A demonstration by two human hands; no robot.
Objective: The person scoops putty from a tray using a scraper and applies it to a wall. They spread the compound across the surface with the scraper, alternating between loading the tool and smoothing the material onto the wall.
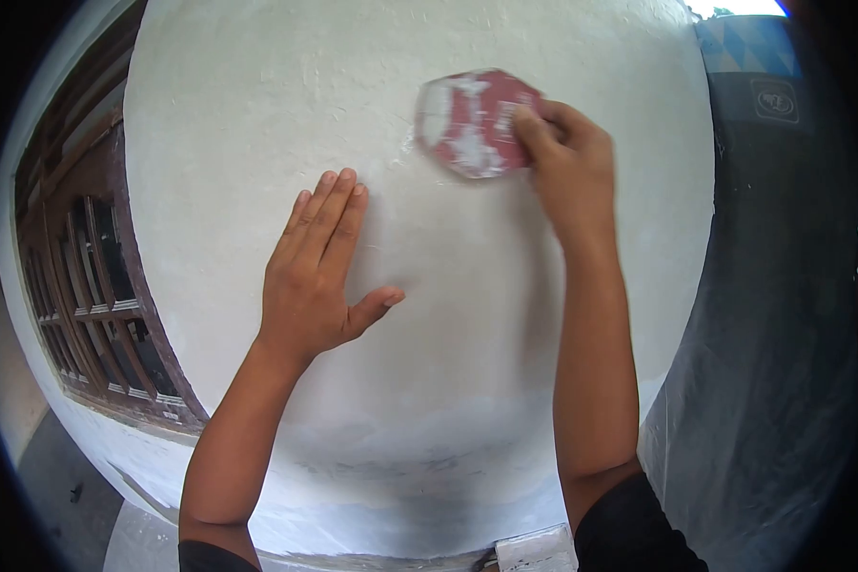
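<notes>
My right hand (570, 157) pinches the edge of a flat red many-sided putty spreader (494, 114), thumb on the near face and fingers behind. White paste smears the spreader's middle and left side, and motion blurs its outline a little. It is held against or close to the pale plastered wall (429, 257), where small rough streaks show beside its left edge. Lower and to the left, my left hand (319, 267) lies flat on the wall, fingers pointing up and thumb spread to the right. Nothing is in that hand.
A brown wooden window frame with panes (105, 286) borders the wall on the left. Dark sheeting (772, 257) with a blue-and-white patterned top hangs on the right. A whitish block (536, 551) sits at the wall's foot, near my right sleeve.
</notes>
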